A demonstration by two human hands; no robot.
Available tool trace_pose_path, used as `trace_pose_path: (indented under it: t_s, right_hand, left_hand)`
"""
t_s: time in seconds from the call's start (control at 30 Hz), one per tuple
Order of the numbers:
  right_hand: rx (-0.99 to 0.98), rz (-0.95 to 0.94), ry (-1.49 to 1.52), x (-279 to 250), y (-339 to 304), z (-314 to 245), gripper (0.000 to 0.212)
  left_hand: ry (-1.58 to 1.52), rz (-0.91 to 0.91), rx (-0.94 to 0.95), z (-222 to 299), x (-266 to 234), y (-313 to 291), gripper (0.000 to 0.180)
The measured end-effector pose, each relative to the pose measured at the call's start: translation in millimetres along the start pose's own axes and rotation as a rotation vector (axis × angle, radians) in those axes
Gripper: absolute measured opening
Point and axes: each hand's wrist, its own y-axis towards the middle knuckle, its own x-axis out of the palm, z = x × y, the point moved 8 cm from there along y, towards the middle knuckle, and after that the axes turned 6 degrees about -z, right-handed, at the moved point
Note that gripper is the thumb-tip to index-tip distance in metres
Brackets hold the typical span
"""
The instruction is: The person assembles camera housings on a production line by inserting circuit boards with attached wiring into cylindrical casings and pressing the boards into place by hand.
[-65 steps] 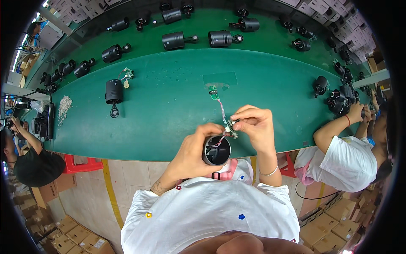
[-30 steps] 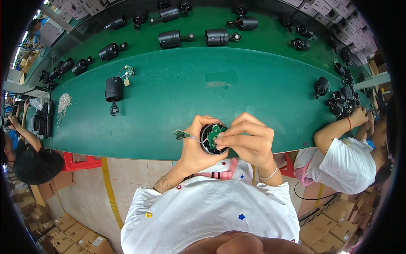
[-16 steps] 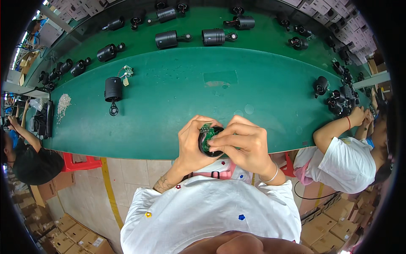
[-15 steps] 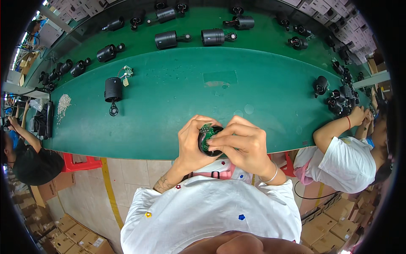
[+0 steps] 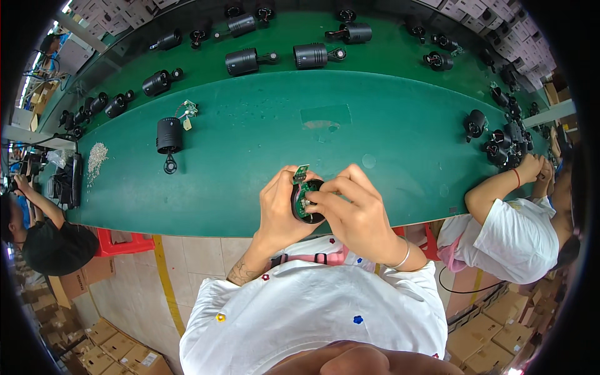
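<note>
My left hand [image 5: 278, 206] is wrapped round a black cylindrical housing [image 5: 296, 215], its open end facing up, at the table's near edge. Inside that opening lies a green circuit board [image 5: 304, 193]. A smaller green board [image 5: 300, 174] sticks up out of the far side of the rim, beside my left fingertips. My right hand [image 5: 356, 215] reaches in from the right, its thumb and fingertips closed together over the circuit board; whatever they pinch is too small to make out. Farther left on the table lies another black housing [image 5: 169, 135] with a small board [image 5: 189, 110] wired to it.
Small pale pieces [image 5: 97, 160] lie heaped at the table's left end. Black housings [image 5: 310, 55] line a green shelf [image 5: 394, 61] along the back, and more [image 5: 500, 147] cluster at the right. Co-workers sit at both ends, one in a white sleeve [image 5: 519, 234].
The small green board now stands farther out of the housing's rim. My right fingers have lifted and opened a little at the back, with the fingertips still in the housing.
</note>
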Motion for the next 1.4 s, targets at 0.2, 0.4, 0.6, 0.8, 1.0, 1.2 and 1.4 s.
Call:
trace_pose_path:
  t_s: [0.2,0.4,0.6,0.8,1.0,1.2,1.4]
  right_hand:
    - [-0.004,-0.191,0.019,-2.2,8.2,8.7,0.013]
    - [-0.012,-0.215,-0.073,4.8,8.4,9.6,0.014]
    - [-0.179,0.070,-0.237,14.4,-12.9,-4.6,0.021]
    - [0.078,0.053,0.129,0.3,1.7,16.3,0.029]
    - [0.218,0.025,0.611,17.1,2.1,37.0,0.036]
    - [0.199,0.004,0.867,27.8,-3.8,46.0,0.039]
    - [0.077,-0.007,0.614,18.8,-1.0,42.3,0.037]
  left_hand:
    - [0.023,-0.065,0.000,-1.4,5.0,-1.9,0.049]
    - [0.051,-0.029,-0.079,-10.7,6.4,-8.5,0.050]
    - [-0.046,0.020,-0.018,-13.5,2.1,-8.5,0.050]
    - [-0.106,0.019,0.048,-10.0,-0.2,-9.2,0.065]
    - [-0.211,0.083,-0.019,-15.5,-0.7,-15.1,0.086]
    - [-0.113,0.054,0.062,-3.4,0.6,-10.2,0.095]
    - [-0.079,0.007,0.056,-4.4,3.7,-13.5,0.096]
